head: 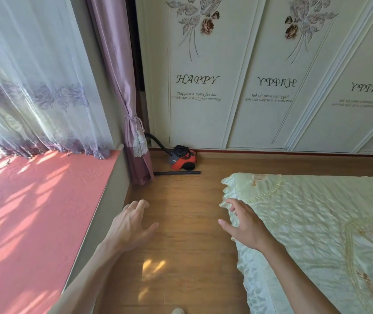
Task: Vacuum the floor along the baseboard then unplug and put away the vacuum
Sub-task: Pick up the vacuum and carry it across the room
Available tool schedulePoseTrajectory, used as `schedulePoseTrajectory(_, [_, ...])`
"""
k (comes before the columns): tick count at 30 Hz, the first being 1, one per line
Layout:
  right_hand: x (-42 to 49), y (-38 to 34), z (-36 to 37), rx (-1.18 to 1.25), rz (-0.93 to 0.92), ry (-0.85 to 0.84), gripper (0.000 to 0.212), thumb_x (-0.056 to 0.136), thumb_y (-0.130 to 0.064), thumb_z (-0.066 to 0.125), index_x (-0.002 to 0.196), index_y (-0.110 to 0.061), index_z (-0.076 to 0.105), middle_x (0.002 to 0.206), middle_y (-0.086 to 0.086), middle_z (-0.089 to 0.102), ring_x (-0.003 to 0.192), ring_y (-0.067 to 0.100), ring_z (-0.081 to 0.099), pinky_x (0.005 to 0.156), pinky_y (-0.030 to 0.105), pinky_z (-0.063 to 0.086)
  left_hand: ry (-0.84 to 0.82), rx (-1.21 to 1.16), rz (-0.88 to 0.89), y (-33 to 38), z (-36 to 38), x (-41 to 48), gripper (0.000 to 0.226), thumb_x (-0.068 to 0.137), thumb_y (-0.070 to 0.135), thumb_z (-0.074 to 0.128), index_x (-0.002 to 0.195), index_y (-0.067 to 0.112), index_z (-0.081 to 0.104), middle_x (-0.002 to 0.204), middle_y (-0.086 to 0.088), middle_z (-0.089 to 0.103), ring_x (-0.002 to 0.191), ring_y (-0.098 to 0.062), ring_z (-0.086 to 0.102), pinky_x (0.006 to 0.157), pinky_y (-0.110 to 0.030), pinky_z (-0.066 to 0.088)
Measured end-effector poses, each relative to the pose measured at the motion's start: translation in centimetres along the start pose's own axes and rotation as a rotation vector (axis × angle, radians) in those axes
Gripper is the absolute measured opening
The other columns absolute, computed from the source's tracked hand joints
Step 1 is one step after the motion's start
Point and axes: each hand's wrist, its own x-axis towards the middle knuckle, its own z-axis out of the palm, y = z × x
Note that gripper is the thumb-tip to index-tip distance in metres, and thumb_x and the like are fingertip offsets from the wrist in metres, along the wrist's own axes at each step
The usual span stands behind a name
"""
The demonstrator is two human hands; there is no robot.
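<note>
"Over by the wardrobe (pixel 203 121), what have we got, biggest first?"

"The wardrobe itself fills the far side, all painted doors. The bed (pixel 316 223) stops short of it on the right, with a strip of wooden floor (pixel 181 245) between them. The pink window seat (pixel 33 211) runs back from it on the left, and a mauve curtain (pixel 117 75) hangs tied at the wardrobe's left edge."

"And the vacuum?"

"The vacuum (pixel 183 157) is a small red and black canister, on the floor right at the wardrobe's foot, just beside that curtain. Its black hose (pixel 158 141) loops up and goes behind the curtain. A dark tube (pixel 177 172) lies flat just in front of the vacuum, on the side away from the wardrobe. Whether it joins the hose behind the cloth, I can't tell."

"Hands?"

"Both empty. The left hand (pixel 131 225) and right hand (pixel 244 225) reach out over the floor, well back from the wardrobe, fingers spread and loosely bent, gripping nothing."

"So which step?"

"The very start, I'd say: going to fetch the machine, with no vacuuming begun. Next means closing on the wardrobe, stooping and taking up the tube. I see no cord or socket, so that wants finding too."
</note>
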Motion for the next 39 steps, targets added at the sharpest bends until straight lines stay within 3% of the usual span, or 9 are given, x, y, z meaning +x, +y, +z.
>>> schedulePoseTrajectory(4, [5.5, 0.3, -0.6, -0.012, 0.029, -0.004, 0.058, 0.090, -0.054, 0.058, 0.139, -0.031, 0.037, 0.120, -0.009, 0.048, 0.112, 0.010, 0.050, 0.091, 0.031, 0.047, -0.018, 0.003, 0.038, -1.0, 0.1, 6.1, 0.063, 0.077, 0.064, 0.051, 0.125, 0.022, 0.046, 0.116, 0.005, 0.057, 0.110, -0.018, 0.056, 0.080, -0.034, 0.051])
schedulePoseTrajectory(18, [23.7, 3.8, -3.4, -0.029, -0.012, -0.037, 0.057, 0.091, -0.051, 0.059, 0.138, -0.028, 0.038, 0.120, -0.015, 0.043, 0.113, 0.004, 0.045, 0.092, 0.028, 0.043, -0.040, 0.026, 0.026, -1.6, 1.2, 24.9, 0.076, 0.070, 0.072, 0.037, 0.125, 0.020, 0.049, 0.114, 0.004, 0.058, 0.109, -0.020, 0.058, 0.079, -0.038, 0.053])
schedulePoseTrajectory(22, [31.0, 5.8, -5.1, -0.060, -0.032, -0.036, 0.059, 0.092, -0.052, 0.058, 0.141, -0.027, 0.036, 0.130, -0.008, 0.049, 0.121, 0.009, 0.047, 0.093, 0.030, 0.043, -0.032, 0.030, 0.010, -1.3, 2.0, 32.0, 0.075, 0.071, 0.071, 0.038, 0.124, 0.020, 0.048, 0.111, 0.004, 0.058, 0.106, -0.020, 0.058, 0.080, -0.039, 0.054])
schedulePoseTrajectory(30, [44.3, 9.2, -8.7, -0.068, -0.082, -0.066, 0.062, 0.092, -0.053, 0.057, 0.143, -0.025, 0.035, 0.134, -0.006, 0.048, 0.125, 0.012, 0.046, 0.097, 0.033, 0.044, -0.014, 0.042, -0.009, 0.8, 2.2, 45.4, 0.061, 0.081, 0.059, 0.057, 0.127, 0.019, 0.047, 0.120, -0.001, 0.058, 0.111, -0.023, 0.056, 0.085, -0.040, 0.053])
schedulePoseTrajectory(36, [51.4, 10.6, -8.9, -0.051, -0.114, -0.104, 0.062, 0.092, -0.051, 0.059, 0.143, -0.025, 0.036, 0.136, -0.005, 0.049, 0.124, 0.013, 0.046, 0.095, 0.031, 0.042, -0.032, 0.048, -0.047, 0.7, 2.5, 52.2, 0.074, 0.073, 0.072, 0.039, 0.127, 0.020, 0.045, 0.119, -0.001, 0.059, 0.108, -0.022, 0.059, 0.082, -0.041, 0.056])
schedulePoseTrajectory(39, [54.5, 11.1, -9.0, -0.047, -0.123, -0.112, 0.061, 0.092, -0.049, 0.059, 0.143, -0.024, 0.037, 0.136, -0.005, 0.049, 0.125, 0.012, 0.046, 0.092, 0.027, 0.038, -0.035, 0.044, -0.066, 0.5, 2.7, 55.1, 0.072, 0.076, 0.069, 0.044, 0.128, 0.020, 0.045, 0.120, 0.000, 0.058, 0.106, -0.021, 0.059, 0.081, -0.040, 0.057])
